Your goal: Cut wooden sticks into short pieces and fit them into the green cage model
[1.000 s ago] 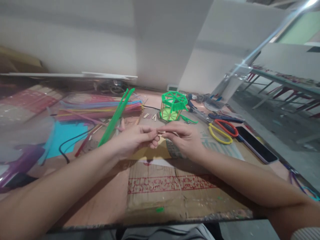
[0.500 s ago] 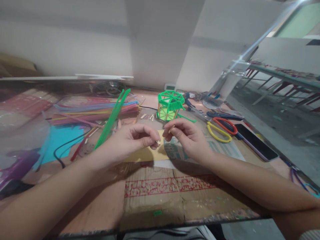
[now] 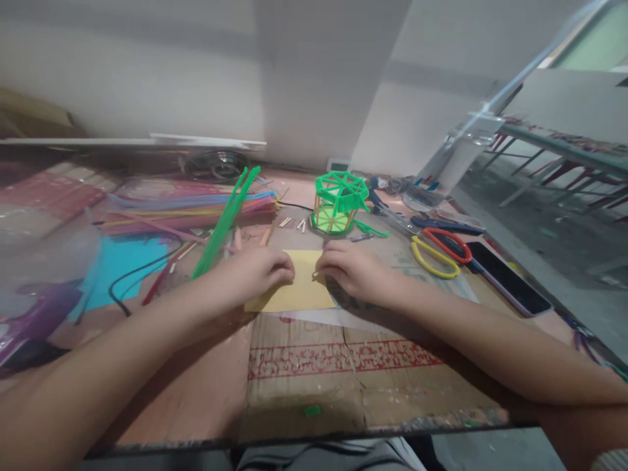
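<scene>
Left hand (image 3: 267, 269) farther from right hand (image 3: 347, 268)

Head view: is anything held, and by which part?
Right hand pinches a small pale piece just behind its protruding tip; left hand: cannot tell.

Piece (image 3: 314, 276) in right fingers (image 3: 328, 268) — too small to tell, left fingers (image 3: 283, 265) (curled) partly hidden, sleeve (image 3: 612, 459) cropped

2 hands: L hand (image 3: 265, 271) & R hand (image 3: 356, 271), latter w/ 1 tiny pc. (image 3: 315, 276). 1 grn. model (image 3: 333, 223), short sticks (image 3: 284, 222) in 2 grps. nearby, exact no. unclear. 1 ph. (image 3: 510, 278), 1 pr. scissors (image 3: 418, 258), 1 yel. sheet (image 3: 301, 297), 1 blue sheet (image 3: 127, 271).
</scene>
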The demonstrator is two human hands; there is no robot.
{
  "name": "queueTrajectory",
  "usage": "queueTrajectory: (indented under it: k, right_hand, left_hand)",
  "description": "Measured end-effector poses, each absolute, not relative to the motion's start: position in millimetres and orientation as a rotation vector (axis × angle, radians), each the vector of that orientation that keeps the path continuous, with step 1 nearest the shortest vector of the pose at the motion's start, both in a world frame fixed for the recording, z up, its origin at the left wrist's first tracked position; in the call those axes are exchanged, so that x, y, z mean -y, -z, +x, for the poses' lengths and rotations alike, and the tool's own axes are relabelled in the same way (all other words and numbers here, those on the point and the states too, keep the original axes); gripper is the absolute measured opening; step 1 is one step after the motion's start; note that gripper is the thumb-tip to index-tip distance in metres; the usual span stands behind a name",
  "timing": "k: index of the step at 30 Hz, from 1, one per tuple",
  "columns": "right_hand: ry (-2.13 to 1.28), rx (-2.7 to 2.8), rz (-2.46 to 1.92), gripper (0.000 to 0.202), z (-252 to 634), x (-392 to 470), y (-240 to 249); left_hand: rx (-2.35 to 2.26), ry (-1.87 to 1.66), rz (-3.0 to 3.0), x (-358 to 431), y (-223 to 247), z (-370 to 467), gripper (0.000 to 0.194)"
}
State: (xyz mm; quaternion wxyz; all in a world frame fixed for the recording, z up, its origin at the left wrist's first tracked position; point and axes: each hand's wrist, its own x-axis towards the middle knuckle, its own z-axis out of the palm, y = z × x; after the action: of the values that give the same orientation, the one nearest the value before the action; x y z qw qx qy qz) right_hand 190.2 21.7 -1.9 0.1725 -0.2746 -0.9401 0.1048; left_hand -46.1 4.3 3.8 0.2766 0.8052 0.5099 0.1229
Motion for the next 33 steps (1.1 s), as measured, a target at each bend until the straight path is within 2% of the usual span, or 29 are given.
queueTrajectory:
  k: [2,4,9,12,16,20,24,27,33]
  right_hand:
    - [-0.047,2.885,-0.652,0.020,184,-24,2]
    - [0.060,3.010,-0.506,0.019,178,-24,2]
    - [-0.151,3.052,-0.454,0.017,171,-24,-2]
    - [-0.053,3.093,-0.671,0.023,172,-26,-8]
    - [0.082,3.201,-0.839,0.018,167,-26,-19]
    - [0.003,3.297,-0.625,0.014,158,-25,-23]
    - [0.204,3.402,-0.526,0.020,149,-25,-22]
    - [0.201,3.422,-0.436,0.022,148,-22,-24]
    - [0.250,3.422,-0.488,0.017,156,-27,-26]
  left_hand:
    - [-1.426,-0.231,2.118,-5,4,-42,0.015]
    - [-1.458,-0.205,2.098,-2,7,-38,0.012]
    - [-1.479,-0.185,2.088,0,2,-33,0.008]
    - [-1.454,-0.161,2.094,-3,2,-34,0.005]
    - [-1.486,-0.165,2.112,-1,2,-33,0.008]
    - [-1.506,-0.126,2.159,1,0,-31,0.010]
    - [-1.500,-0.062,2.214,2,-2,-29,0.011]
    - [-1.516,-0.028,2.237,2,-4,-28,0.012]
    - [-1.496,-0.059,2.229,1,1,-29,0.009]
